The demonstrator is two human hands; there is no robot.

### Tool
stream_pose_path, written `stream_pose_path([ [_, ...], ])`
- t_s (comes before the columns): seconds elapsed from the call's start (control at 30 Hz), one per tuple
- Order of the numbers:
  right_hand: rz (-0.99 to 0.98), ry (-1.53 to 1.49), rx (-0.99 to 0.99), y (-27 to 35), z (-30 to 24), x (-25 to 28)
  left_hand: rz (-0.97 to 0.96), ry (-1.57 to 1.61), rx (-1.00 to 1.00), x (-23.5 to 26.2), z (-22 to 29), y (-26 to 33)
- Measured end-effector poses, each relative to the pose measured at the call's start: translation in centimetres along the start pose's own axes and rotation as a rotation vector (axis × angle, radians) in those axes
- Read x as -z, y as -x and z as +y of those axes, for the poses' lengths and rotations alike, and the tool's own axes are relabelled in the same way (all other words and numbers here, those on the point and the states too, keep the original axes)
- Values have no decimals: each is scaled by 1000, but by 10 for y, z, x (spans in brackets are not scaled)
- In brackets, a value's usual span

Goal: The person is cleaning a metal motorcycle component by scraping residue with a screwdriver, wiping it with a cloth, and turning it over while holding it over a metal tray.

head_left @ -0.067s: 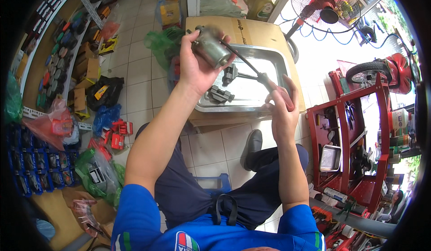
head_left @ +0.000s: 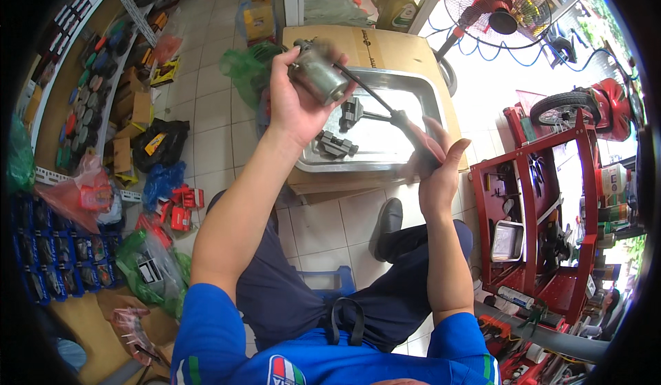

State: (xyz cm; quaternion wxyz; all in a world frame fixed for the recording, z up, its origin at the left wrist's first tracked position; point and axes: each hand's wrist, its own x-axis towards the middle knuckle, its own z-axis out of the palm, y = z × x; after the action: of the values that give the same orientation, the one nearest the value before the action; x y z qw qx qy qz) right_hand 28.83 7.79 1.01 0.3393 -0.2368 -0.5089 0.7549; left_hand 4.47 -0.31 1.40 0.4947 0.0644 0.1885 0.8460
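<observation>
In my left hand (head_left: 297, 110) is a grey metal cylindrical motor (head_left: 318, 79), tilted above the tray, with a short stub at its lower end. Its upper end is blurred. A long-shafted screwdriver (head_left: 375, 97) slants from the motor's upper right side down to my right hand (head_left: 438, 168); its tip is hidden at the motor. The handle lies against my right palm and fingers, which are smeared by motion, with the thumb lifted off. Below, the shiny metal tray (head_left: 430, 89) holds a dark metal part with a rod (head_left: 352, 113) and a dark blocky part (head_left: 336, 145).
The tray stands on a cardboard box (head_left: 323, 37). Green plastic bags (head_left: 244, 68) lie left of it. A red tool cart (head_left: 530, 151) is at the right, and a fan (head_left: 499, 13) stands beyond. Shelves of parts line the left. A blue stool (head_left: 330, 278) shows beneath my legs.
My right thumb has lifted away from the screwdriver handle and the fingers have shifted around it. The motor has turned slightly in my left hand.
</observation>
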Motion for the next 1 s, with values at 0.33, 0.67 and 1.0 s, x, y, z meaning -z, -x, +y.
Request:
stream_pose_path([
  [0.33,265,239,157,-13,17,-17,-15,10,-13,0,6,1],
  [0.67,198,262,121,-9,12,-15,22,40,-10,-3,6,-2],
  [1.0,153,263,35,-9,8,-3,27,35,-22,-11,3,-4],
])
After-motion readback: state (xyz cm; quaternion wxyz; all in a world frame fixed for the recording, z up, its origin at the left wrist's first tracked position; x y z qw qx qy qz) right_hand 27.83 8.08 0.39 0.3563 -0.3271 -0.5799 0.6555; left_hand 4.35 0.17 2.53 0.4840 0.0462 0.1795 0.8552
